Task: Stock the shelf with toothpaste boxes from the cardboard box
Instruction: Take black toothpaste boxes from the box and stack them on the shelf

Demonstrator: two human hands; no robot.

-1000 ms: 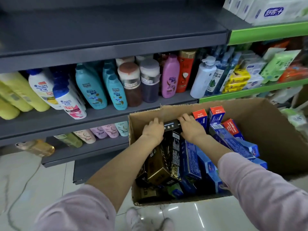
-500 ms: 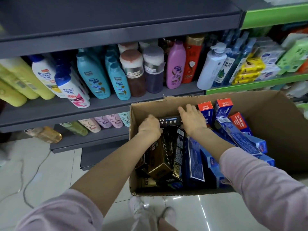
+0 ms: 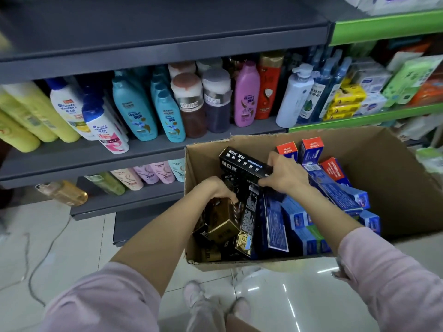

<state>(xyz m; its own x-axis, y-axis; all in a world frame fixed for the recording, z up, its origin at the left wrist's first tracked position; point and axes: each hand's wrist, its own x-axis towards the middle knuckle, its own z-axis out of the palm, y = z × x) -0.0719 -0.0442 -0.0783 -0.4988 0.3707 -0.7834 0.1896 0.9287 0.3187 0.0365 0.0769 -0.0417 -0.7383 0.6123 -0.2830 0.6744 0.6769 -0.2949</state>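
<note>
Right of centre frame, inside the cardboard box (image 3: 395,183), right hand (image 3: 285,174) grips a black toothpaste box (image 3: 242,162) by one end, left hand (image 3: 217,189) holding gold boxes (image 3: 223,220); one-ended grip may slip.

Middle shelf is packed with bottles: yellow bottles (image 3: 28,121) lying tilted on the far left, then white Head & Shoulders bottles (image 3: 96,121) with blue caps, then teal Rejoice bottles (image 3: 134,111) standing upright. Next to those are two jars (image 3: 203,101) with pale lids, a pink bottle (image 3: 247,94), a red-orange one (image 3: 267,89) and a white pump bottle (image 3: 293,97). Further right, yellow packs (image 3: 345,101) sit stacked on a green-edged rack. Lower down there's a row of pastel bottles (image 3: 148,174) and an amber bottle (image 3: 64,192) on its side. A cable (image 3: 36,259) trails over the glossy floor tiles (image 3: 60,248).
</note>
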